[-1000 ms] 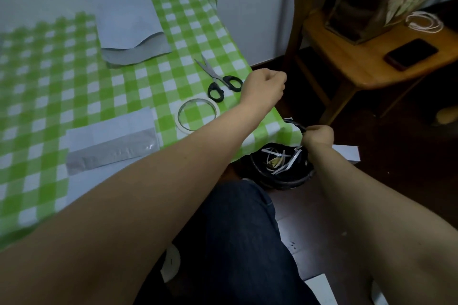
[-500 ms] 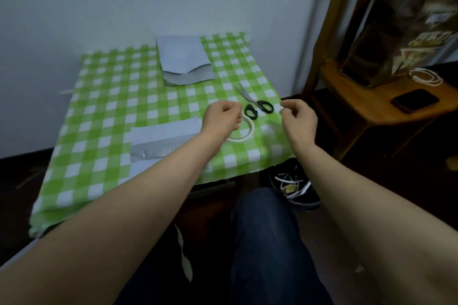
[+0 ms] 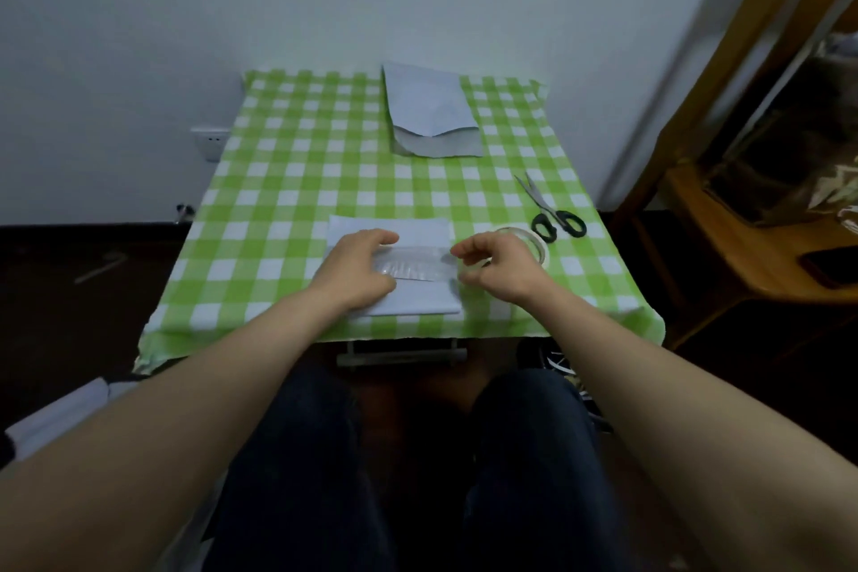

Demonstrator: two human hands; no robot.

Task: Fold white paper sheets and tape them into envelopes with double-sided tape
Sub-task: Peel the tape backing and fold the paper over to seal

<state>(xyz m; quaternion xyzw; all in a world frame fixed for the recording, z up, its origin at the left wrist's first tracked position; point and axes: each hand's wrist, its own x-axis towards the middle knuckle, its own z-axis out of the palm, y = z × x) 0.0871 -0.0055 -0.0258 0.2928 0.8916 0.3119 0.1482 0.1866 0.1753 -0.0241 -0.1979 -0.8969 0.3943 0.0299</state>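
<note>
Here, the folded white paper sheet lies flat at the middle of the table's near edge. Its long axis runs left to right, parallel to that edge. A glossy strip crosses it along the same axis. The left hand rests on the sheet's left part, its fingers bent and slightly spread and the thumb held apart. The right hand hovers at the strip's right end with its fingers loosely curled and the forefinger and thumb tips apart. I cannot tell whether they touch the paper. The tape roll sits at the table's near right, partly behind that hand. Black-handled scissors lie just beyond it, blades pointing to the table's far side. A stack of finished envelopes lies at the table's far edge.
</note>
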